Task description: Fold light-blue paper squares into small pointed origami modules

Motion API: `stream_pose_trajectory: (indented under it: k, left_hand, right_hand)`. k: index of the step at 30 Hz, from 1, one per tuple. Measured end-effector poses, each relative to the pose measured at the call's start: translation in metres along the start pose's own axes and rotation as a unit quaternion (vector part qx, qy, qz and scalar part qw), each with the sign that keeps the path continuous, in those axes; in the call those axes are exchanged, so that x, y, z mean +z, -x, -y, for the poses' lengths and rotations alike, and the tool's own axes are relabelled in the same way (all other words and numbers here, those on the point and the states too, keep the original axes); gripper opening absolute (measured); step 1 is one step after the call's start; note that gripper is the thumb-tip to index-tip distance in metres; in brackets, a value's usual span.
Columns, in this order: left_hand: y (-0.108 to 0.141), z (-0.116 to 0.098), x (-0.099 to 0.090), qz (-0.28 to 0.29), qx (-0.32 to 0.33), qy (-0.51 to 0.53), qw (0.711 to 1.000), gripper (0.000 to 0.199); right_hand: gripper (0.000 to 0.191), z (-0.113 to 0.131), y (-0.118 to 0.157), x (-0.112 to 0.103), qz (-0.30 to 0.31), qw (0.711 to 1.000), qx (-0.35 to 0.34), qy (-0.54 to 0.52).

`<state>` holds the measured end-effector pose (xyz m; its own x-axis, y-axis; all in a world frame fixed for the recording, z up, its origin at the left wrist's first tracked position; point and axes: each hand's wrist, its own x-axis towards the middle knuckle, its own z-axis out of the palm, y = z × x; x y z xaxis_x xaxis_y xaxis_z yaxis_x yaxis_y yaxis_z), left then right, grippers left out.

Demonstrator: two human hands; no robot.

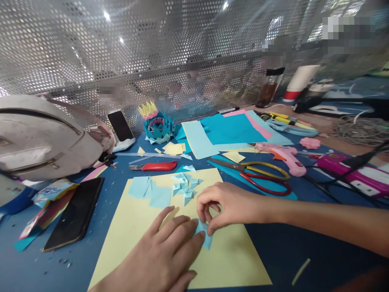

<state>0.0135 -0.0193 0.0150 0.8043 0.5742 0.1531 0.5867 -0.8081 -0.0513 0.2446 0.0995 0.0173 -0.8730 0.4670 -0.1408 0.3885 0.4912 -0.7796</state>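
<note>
A small light blue paper piece (207, 240), partly folded, lies on a pale yellow sheet (127, 251). My left hand (164, 247) holds it down with the fingertips, and its little-finger side is lifted. From the right, my right hand (225, 205) pinches the same piece between thumb and fingers. The fingers hide much of the fold. Just beyond my hands is a cluster of folded light blue triangles (185, 186). Flat light blue paper pieces (160, 196) lie left of that cluster.
Scissors (264, 174), a red utility knife (159, 166) and a pink glue gun (285, 156) lie beyond the sheet. Left are a phone (75, 215) and a backpack (45, 138). Behind stand a blue paper lotus (158, 127) and coloured paper sheets (234, 129). A purple power strip (352, 172) is right.
</note>
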Motion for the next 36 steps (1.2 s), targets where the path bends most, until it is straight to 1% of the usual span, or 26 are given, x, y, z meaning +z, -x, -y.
stream_pose_trajectory:
  k: [6, 12, 21, 24, 27, 31, 34, 36]
  left_hand:
    - [0.0031, 0.0011, 0.0006, -0.003, 0.002, 0.015, 1.000, 0.042]
    - [0.0022, -0.0001, 0.0037, -0.038, 0.006, 0.027, 0.999, 0.035]
    - [0.0047, -0.0007, 0.0063, -0.084, 0.012, 0.004, 0.996, 0.033]
    - [0.0037, -0.0019, 0.0081, -0.090, 0.012, 0.006, 0.996, 0.035]
    - [0.0019, -0.0024, 0.0080, -0.069, 0.005, 0.011, 0.998, 0.037]
    - [0.0008, -0.0017, 0.0039, -0.018, -0.005, 0.017, 1.000, 0.041]
    - [0.0006, -0.0013, 0.0021, -0.010, -0.004, 0.013, 1.000, 0.042]
    - [0.0005, -0.0012, 0.0021, -0.009, -0.001, 0.011, 1.000, 0.042]
  right_hand:
    - [0.021, -0.0022, 0.0001, 0.0026, -0.010, 0.999, -0.021, 0.023]
    - [0.019, -0.0053, -0.0007, 0.0046, -0.018, 0.999, -0.033, 0.029]
    - [0.018, -0.0090, -0.0023, 0.0073, -0.023, 0.998, -0.060, 0.014]
    - [0.019, -0.0091, -0.0029, 0.0076, -0.026, 0.997, -0.070, 0.013]
    - [0.020, -0.0080, -0.0028, 0.0079, -0.026, 0.997, -0.073, 0.008]
    - [0.023, -0.0065, -0.0021, 0.0071, -0.029, 0.997, -0.073, 0.004]
    - [0.023, -0.0052, -0.0015, 0.0030, -0.025, 0.998, -0.054, -0.017]
    - [0.019, -0.0040, -0.0013, -0.0006, -0.023, 0.998, -0.038, -0.036]
